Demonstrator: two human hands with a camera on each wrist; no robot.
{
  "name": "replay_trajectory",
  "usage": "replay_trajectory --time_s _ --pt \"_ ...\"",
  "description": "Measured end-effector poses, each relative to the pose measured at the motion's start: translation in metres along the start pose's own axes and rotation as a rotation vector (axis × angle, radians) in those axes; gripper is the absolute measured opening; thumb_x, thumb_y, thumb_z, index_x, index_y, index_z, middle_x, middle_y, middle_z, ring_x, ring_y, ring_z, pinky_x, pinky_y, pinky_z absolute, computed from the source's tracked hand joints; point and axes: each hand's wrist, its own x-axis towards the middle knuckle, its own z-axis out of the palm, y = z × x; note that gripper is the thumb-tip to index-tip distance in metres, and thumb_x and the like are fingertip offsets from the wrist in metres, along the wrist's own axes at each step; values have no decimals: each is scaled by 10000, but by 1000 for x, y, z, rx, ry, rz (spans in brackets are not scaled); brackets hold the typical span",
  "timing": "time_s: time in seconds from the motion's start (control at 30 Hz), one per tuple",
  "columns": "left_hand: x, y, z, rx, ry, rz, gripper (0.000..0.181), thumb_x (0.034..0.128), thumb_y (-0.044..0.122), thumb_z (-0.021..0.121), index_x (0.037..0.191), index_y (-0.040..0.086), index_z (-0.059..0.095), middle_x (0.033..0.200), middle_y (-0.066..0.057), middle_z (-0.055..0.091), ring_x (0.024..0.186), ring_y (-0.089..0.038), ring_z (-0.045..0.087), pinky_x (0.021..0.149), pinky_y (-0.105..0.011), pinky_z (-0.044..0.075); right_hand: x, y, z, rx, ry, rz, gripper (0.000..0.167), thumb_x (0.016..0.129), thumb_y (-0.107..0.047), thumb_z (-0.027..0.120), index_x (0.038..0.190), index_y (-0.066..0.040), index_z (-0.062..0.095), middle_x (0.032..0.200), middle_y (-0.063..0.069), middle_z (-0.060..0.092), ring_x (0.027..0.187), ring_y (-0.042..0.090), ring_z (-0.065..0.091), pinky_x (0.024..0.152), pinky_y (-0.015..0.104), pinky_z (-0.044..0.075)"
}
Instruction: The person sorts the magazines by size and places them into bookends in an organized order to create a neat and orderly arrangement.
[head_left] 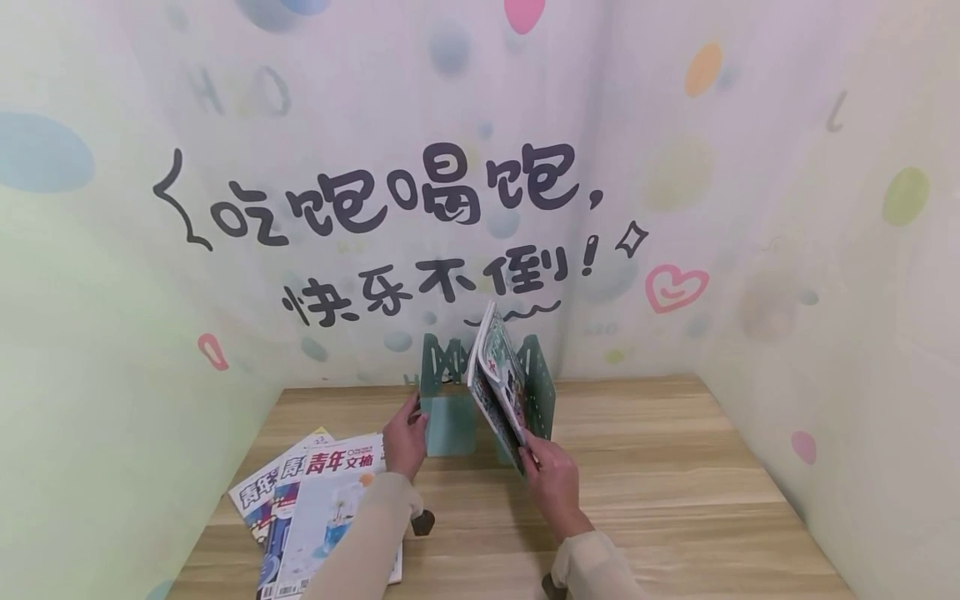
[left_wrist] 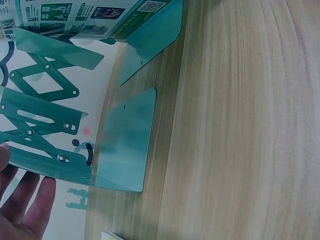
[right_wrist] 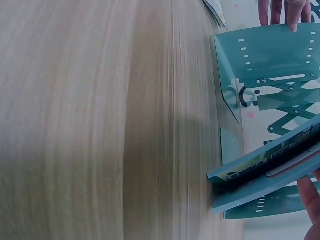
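A green expandable metal bookend (head_left: 450, 427) with crisscross bars stands at the table's far edge. My left hand (head_left: 405, 442) grips its left side panel at the edge, thumb and fingers on either face, as the left wrist view shows near the panel (left_wrist: 60, 172). My right hand (head_left: 553, 483) holds a pair of magazines (head_left: 501, 379) by their near edge. They lean to the left, inside the bookend and near its right panel (head_left: 538, 387). In the right wrist view the magazines (right_wrist: 270, 175) are spread slightly apart at their lower ends.
Several magazines (head_left: 330, 508) lie overlapped on the table's left part, beside my left forearm. Wood-grain tabletop (head_left: 660, 483) extends to the right. A white printed curtain (head_left: 420, 108) hangs behind and along both sides.
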Motion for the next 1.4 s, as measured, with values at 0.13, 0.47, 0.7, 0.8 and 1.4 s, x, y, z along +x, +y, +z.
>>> replay_trajectory --time_s 0.13,0.47,0.7,0.8,1.4 --pt "-1 0 0 0 1 6 481 977 50 563 1439 152 479 1347 -176 561 1160 -316 592 940 -444 507 -1 2 0 21 -6 -2 378 766 -77 810 1136 -92 731 953 96 726 820 256 685 672 413 578" --pt "-1 1 0 -2 1 0 473 983 74 563 1442 144 477 1336 -140 578 1159 -303 595 938 -440 507 -2 -1 -4 116 -114 61 385 816 -144 775 1189 -91 699 1082 130 697 922 280 666 644 321 584" --pt "-2 2 -1 -4 -1 2 474 984 69 561 1445 137 471 1340 -148 574 1153 -311 598 932 -444 510 -3 -3 -3 121 -157 93 411 816 -191 776 1200 -75 688 1099 150 682 944 290 651 634 310 579" --pt "-2 3 -1 -2 -5 7 469 989 81 555 1447 136 468 1344 -144 572 1152 -307 599 931 -441 512 -4 -3 -4 118 -179 129 430 814 -205 783 1214 -84 681 1112 142 678 949 274 646 644 312 579" --pt "-2 4 -1 -1 13 15 477 973 40 565 1436 117 478 1329 -186 573 1141 -327 603 921 -450 518 7 8 -14 236 16 88 261 814 -87 772 1055 -24 692 904 78 674 730 208 632 607 344 565"
